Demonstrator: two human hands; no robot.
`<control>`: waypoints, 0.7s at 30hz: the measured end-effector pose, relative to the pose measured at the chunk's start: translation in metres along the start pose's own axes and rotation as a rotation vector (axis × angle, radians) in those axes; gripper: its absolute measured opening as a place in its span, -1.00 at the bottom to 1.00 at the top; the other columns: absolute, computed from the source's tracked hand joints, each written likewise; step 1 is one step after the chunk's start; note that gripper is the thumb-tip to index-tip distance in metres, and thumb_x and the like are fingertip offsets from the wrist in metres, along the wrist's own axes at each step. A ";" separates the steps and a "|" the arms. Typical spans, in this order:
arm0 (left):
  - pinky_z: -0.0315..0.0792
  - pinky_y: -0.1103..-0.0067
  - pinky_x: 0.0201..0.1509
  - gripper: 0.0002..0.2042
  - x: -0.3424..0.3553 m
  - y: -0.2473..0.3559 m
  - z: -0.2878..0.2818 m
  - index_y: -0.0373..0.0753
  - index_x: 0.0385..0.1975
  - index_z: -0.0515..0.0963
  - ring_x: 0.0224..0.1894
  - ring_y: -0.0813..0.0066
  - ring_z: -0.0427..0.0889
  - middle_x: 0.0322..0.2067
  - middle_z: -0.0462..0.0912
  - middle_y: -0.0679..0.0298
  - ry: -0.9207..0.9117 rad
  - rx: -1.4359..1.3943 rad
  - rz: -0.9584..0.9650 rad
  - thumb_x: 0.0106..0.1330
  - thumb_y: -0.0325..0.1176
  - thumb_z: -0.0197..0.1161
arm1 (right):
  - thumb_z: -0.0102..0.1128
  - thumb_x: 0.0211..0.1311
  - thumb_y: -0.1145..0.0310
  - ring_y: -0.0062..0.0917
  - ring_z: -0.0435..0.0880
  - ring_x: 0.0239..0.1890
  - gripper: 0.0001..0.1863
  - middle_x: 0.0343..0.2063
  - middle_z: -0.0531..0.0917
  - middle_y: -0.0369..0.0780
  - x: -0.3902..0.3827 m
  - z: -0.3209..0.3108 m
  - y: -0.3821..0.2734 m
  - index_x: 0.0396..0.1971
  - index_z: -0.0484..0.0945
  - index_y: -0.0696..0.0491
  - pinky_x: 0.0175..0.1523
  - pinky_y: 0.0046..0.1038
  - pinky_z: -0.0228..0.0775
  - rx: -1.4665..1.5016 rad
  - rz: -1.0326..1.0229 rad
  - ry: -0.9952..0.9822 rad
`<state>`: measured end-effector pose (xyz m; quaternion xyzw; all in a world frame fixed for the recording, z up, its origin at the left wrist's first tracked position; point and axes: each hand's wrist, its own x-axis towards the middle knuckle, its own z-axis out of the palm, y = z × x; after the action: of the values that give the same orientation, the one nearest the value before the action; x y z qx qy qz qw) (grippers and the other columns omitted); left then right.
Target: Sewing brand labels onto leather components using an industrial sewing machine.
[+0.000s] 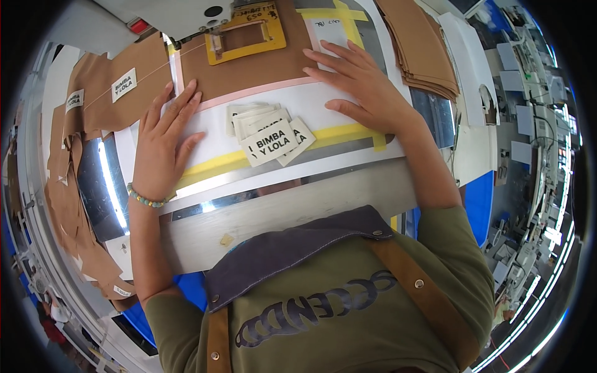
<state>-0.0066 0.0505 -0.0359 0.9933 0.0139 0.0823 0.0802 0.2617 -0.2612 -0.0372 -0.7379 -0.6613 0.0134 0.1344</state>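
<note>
My left hand [160, 140] lies open, fingertips at the left end of a brown panel [267, 71] and its pink edge strip [249, 91]. My right hand [360, 93] is open with fingers spread across the panel's right side, over a pale marked strip [323, 31]. Beneath is a white board [211, 124] with yellow tape [214, 160]. A loose pile of small white printed labels [269, 142] lies between my hands. A yellow rectangular template [272, 46] rests on the panel, below a grey machine head [168, 15] whose needle area is at the top.
Brown pieces with labels [99, 109] spread at the left. A stack of brown panels [416, 56] lies at the upper right beside white sheets [469, 81]. Blue bins [476, 205] show below the metal table edge [298, 193]. Rows of workstations fill the far right.
</note>
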 end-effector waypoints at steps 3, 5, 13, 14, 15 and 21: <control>0.15 0.17 0.65 -0.39 0.000 0.000 0.000 -0.13 0.50 0.47 0.63 0.06 0.24 0.56 0.43 0.33 0.006 0.003 0.006 0.45 -0.21 0.31 | 0.06 0.57 -0.10 -0.16 0.10 0.68 -0.35 0.62 0.31 -0.25 -0.001 -0.001 -0.001 0.50 0.48 -0.09 0.75 0.07 -0.21 0.000 -0.003 -0.014; 0.19 0.17 0.63 -0.39 0.001 0.000 0.000 -0.11 0.49 0.48 0.62 0.08 0.26 0.55 0.43 0.36 0.022 0.000 0.005 0.42 -0.22 0.35 | 0.05 0.58 -0.10 -0.15 0.11 0.68 -0.36 0.61 0.32 -0.25 0.001 0.000 -0.001 0.50 0.48 -0.09 0.75 0.07 -0.21 -0.009 -0.007 -0.018; 0.28 0.17 0.59 -0.43 -0.002 -0.010 0.003 -0.12 0.45 0.53 0.58 0.05 0.33 0.54 0.44 0.31 0.113 -0.050 0.024 0.42 -0.28 0.39 | 0.34 0.41 0.08 -0.16 0.29 0.61 -0.41 0.54 0.44 -0.21 0.006 0.002 -0.011 0.39 0.60 -0.07 0.68 0.08 0.03 -0.010 -0.058 0.127; 0.33 0.17 0.56 -0.48 -0.003 -0.009 0.000 -0.13 0.42 0.55 0.56 0.05 0.38 0.51 0.48 0.26 0.148 -0.064 0.018 0.44 -0.31 0.37 | 0.34 0.41 0.08 -0.16 0.29 0.61 -0.41 0.54 0.44 -0.21 0.008 -0.002 -0.017 0.39 0.60 -0.07 0.68 0.08 0.03 -0.010 -0.054 0.118; 0.33 0.17 0.56 -0.48 -0.005 -0.009 -0.003 -0.13 0.42 0.55 0.56 0.05 0.38 0.51 0.48 0.26 0.143 -0.069 0.016 0.44 -0.31 0.37 | 0.39 0.39 0.10 -0.25 0.39 0.54 -0.49 0.43 0.54 -0.27 0.012 -0.008 -0.028 0.27 0.67 -0.07 0.66 0.04 0.09 0.010 -0.136 0.174; 0.51 0.24 0.42 -0.55 -0.005 -0.001 -0.022 -0.17 0.31 0.64 0.41 0.05 0.58 0.45 0.56 0.19 0.200 -0.252 0.025 0.41 -0.41 0.40 | 0.50 0.27 0.11 -0.43 0.61 0.32 -0.69 0.09 0.75 -0.35 0.027 -0.001 -0.078 -0.09 0.76 -0.07 0.55 -0.04 0.30 0.045 -0.287 0.203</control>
<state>-0.0149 0.0549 -0.0154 0.9623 -0.0013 0.1826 0.2014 0.1890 -0.2276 -0.0155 -0.6302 -0.7424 -0.0658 0.2176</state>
